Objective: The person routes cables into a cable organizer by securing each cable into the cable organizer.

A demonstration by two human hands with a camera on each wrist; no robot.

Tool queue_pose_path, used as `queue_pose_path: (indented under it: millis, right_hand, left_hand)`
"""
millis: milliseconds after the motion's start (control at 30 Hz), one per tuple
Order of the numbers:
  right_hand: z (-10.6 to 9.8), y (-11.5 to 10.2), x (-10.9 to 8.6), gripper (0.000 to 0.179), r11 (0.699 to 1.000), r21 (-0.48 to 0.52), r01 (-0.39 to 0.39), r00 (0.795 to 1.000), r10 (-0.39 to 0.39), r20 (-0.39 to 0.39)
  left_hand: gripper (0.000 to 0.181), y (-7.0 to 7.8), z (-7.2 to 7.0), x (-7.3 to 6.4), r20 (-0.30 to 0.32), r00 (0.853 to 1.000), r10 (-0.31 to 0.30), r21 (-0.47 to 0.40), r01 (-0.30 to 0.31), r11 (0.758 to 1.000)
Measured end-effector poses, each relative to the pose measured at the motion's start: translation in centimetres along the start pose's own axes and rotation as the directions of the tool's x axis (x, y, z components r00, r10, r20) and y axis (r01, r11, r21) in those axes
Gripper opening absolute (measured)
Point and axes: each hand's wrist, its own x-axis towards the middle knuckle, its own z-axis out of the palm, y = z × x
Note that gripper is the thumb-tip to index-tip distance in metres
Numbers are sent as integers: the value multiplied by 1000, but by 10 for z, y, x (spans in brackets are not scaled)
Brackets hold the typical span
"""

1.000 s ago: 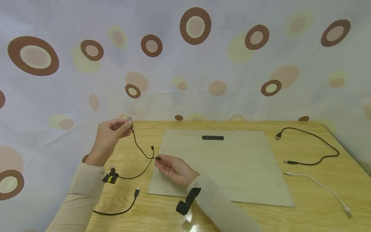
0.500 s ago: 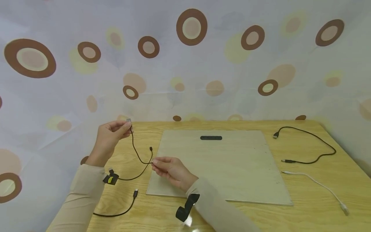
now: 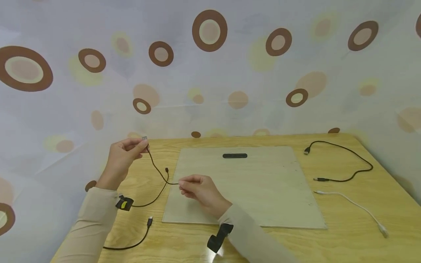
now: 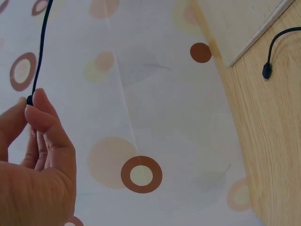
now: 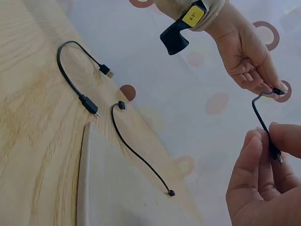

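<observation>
A short thin black USB cable (image 3: 156, 166) hangs between two raised hands. The left hand (image 3: 124, 160) pinches its USB-A plug, whose metal tip (image 3: 144, 138) points up past the thumb. At the other end, the right hand (image 3: 205, 193) grips the small connector between thumb and fingers, over the left part of the pale board (image 3: 250, 197). The right wrist view shows that connector's metal tip (image 5: 280, 159) sticking out from the fingers. In the left wrist view the cable (image 4: 43, 47) runs upward from the left hand's fingertips.
A second black cable (image 3: 154, 200) lies behind the left wrist. Another black cable (image 3: 131, 247) is at the front left. Right of the board lie a black cable (image 3: 355, 155) and a white cable (image 3: 355, 206). A black bar (image 3: 235, 155) sits on the board's far side.
The right hand has turned and closed its fingers over the small connector, which showed at its fingertips before. It dipped, then shifted right. The left hand stays nearly still; the head view panned slightly right.
</observation>
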Motion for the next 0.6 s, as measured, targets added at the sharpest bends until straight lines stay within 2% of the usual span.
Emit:
queue_pose_path:
  millis: [133,300,433,600]
  right_hand:
    - [-7,-4,-6,20,995,-91,49,999,-50,-8]
    - [-14,-7,-12,20,984,-158,78,997,-81,-13]
    - [-21,-10,-16,23,976,-197,90,995,-96,-17]
    - [-31,-12,-23,24,962,-257,97,994,-106,-22]
  left_hand:
    - [28,-1,5,3,11,1000,-5,11,5,1000]
    - [38,-4,11,7,28,1000,-5,24,4,1000]
    - [34,-6,15,11,43,999,-6,-19,7,1000]
    - [35,-7,23,14,103,994,-31,-68,38,997]
